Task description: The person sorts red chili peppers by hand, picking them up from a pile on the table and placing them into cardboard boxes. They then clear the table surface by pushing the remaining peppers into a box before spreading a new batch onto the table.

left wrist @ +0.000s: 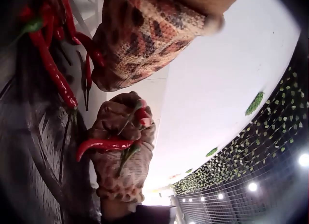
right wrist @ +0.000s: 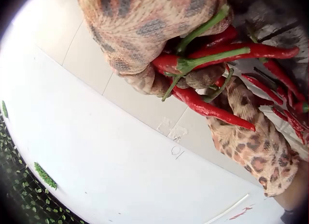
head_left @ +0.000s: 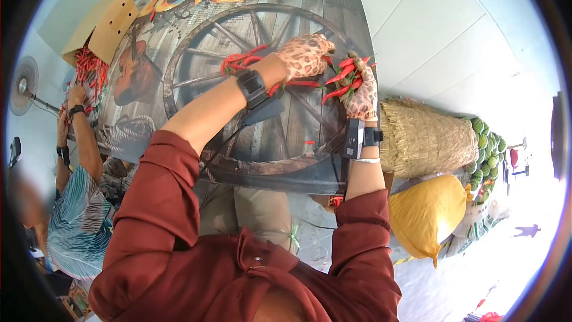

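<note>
Both hands wear leopard-print gloves with soiled fingertips. My right hand (head_left: pixel 361 98) grips a small bunch of red chili peppers (right wrist: pixel 212 108), their green stems sticking out at several angles. Close beside it, my left hand (head_left: pixel 304 56) has curled fingers, with a red chili pepper (head_left: pixel 328 59) at its fingertips; the glove hides most of that grip. Below the left hand, more red chilies (head_left: pixel 304 83) lie on the tabletop, and others (head_left: pixel 241 61) form a loose pile by the left wrist. In the left wrist view, a long chili (left wrist: pixel 55 77) lies near the left hand.
The table (head_left: pixel 238 137) has a printed wagon-wheel pattern. At its far left, a cardboard box (head_left: pixel 107 27) spills chilies beside another person's hands (head_left: pixel 74 96). To the right are a straw-covered roll (head_left: pixel 426 137), watermelons (head_left: pixel 488 149) and a yellow sack (head_left: pixel 426 211). A tiled wall rises behind.
</note>
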`<act>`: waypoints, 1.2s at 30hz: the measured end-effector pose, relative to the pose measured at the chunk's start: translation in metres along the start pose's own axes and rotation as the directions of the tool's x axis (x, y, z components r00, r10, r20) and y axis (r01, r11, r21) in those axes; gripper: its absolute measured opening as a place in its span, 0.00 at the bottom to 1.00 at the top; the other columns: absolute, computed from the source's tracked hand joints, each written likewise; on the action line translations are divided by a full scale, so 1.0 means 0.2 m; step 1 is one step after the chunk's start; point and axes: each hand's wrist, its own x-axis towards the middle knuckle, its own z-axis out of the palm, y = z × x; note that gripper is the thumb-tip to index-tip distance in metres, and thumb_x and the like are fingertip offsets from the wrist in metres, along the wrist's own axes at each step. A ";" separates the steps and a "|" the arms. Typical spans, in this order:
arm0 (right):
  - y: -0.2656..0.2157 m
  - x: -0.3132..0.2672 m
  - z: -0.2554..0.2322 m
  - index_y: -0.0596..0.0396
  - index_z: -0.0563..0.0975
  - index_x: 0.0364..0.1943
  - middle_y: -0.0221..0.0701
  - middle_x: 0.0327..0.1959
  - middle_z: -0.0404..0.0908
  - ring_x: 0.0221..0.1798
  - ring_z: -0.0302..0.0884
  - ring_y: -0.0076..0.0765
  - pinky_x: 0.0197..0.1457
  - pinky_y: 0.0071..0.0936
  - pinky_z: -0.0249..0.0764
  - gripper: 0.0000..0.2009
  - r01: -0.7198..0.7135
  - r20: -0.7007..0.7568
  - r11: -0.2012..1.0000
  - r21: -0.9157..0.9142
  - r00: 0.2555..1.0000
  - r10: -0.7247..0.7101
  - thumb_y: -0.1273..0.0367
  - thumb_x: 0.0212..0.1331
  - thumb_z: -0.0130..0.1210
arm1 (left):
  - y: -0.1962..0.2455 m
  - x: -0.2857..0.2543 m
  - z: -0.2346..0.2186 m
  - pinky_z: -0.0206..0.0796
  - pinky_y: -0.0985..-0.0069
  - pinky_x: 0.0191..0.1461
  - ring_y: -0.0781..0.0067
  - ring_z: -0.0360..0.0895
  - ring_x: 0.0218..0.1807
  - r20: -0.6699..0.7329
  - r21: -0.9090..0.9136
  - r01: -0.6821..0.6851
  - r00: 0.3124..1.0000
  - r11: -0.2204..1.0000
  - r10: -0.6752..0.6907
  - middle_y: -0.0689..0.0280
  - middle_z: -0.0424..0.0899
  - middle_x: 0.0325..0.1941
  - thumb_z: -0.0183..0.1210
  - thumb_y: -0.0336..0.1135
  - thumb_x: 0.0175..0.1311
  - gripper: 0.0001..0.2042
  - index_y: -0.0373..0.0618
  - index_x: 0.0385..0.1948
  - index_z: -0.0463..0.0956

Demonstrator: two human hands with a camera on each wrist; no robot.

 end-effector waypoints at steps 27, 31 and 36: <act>-0.01 -0.01 0.03 0.59 0.74 0.48 0.32 0.31 0.75 0.22 0.66 0.26 0.25 0.21 0.66 0.14 -0.077 -0.028 0.997 0.009 0.997 0.077 0.67 0.61 0.53 | 0.04 -0.34 -0.07 0.61 0.64 0.61 0.52 0.70 0.57 0.247 -0.066 -0.036 0.968 0.997 0.051 0.51 0.73 0.52 0.61 0.47 0.55 0.27 0.36 0.52 0.71; 0.00 0.00 0.02 0.59 0.73 0.47 0.33 0.31 0.75 0.26 0.70 0.26 0.25 0.22 0.69 0.13 -0.081 0.037 0.996 0.033 0.996 0.080 0.70 0.60 0.54 | 0.04 -0.36 -0.08 0.62 0.64 0.60 0.52 0.71 0.56 0.271 -0.124 0.051 0.963 0.991 -0.016 0.51 0.74 0.50 0.60 0.45 0.57 0.24 0.35 0.50 0.72; 0.01 0.00 0.03 0.60 0.74 0.47 0.32 0.31 0.75 0.24 0.68 0.26 0.25 0.21 0.68 0.13 -0.077 0.010 0.997 0.008 0.997 0.077 0.68 0.61 0.53 | 0.04 -0.35 -0.04 0.63 0.64 0.58 0.52 0.72 0.54 0.275 -0.060 0.043 0.961 0.997 -0.025 0.50 0.76 0.50 0.58 0.43 0.57 0.22 0.36 0.49 0.73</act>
